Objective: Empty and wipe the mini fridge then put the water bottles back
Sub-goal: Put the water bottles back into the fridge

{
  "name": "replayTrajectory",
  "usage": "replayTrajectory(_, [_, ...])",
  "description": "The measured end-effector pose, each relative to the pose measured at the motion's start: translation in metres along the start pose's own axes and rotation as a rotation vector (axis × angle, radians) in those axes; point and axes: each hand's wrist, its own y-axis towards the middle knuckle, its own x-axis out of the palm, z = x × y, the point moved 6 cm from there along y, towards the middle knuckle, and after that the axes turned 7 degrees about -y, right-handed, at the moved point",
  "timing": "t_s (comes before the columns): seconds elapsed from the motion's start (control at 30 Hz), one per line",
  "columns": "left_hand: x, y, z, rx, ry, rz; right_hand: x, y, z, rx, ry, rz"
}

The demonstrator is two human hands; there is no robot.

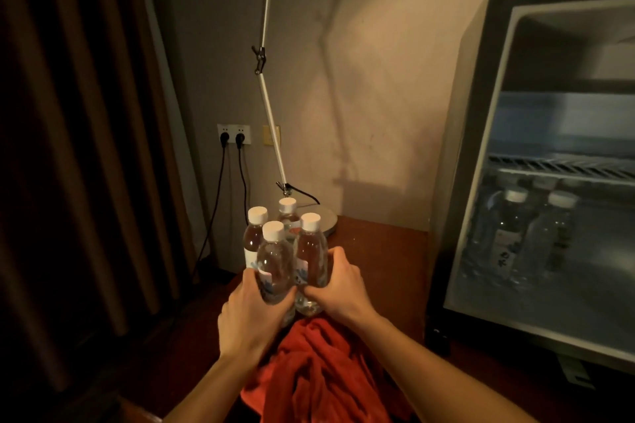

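The bottles' lower ends are hidden behind both hands, so whether they rest on the wooden table (378, 244) is unclear. Four capped water bottles (275, 257) stand upright, bunched together and touching. The left hand (251, 312) curls round the near-left bottle; the right hand (338, 285) grips the near-right one. The other two stand just beyond the fingers. Below the wrists lies a red cloth (319, 371). Right of the right hand, the mini fridge (536, 182) holds more bottles (529, 233) under its wire shelf (563, 165), blurred.
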Motion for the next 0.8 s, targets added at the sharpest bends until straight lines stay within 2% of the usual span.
replayTrajectory(0.23, [-0.014, -0.011, 0.020, 0.097, -0.025, -0.001, -0.038, -0.027, -0.002, -0.029, 0.071, 0.098])
replayTrajectory(0.47, [-0.036, -0.032, 0.090, 0.188, -0.049, 0.012, -0.106, -0.070, 0.005, -0.011, 0.028, 0.225])
replayTrajectory(0.63, [-0.025, -0.068, 0.146, 0.274, -0.121, -0.069, -0.161, -0.115, 0.025, -0.004, 0.026, 0.295])
replayTrajectory(0.8, [0.015, -0.110, 0.198, 0.302, -0.156, -0.176, -0.217, -0.162, 0.065, 0.012, 0.054, 0.390])
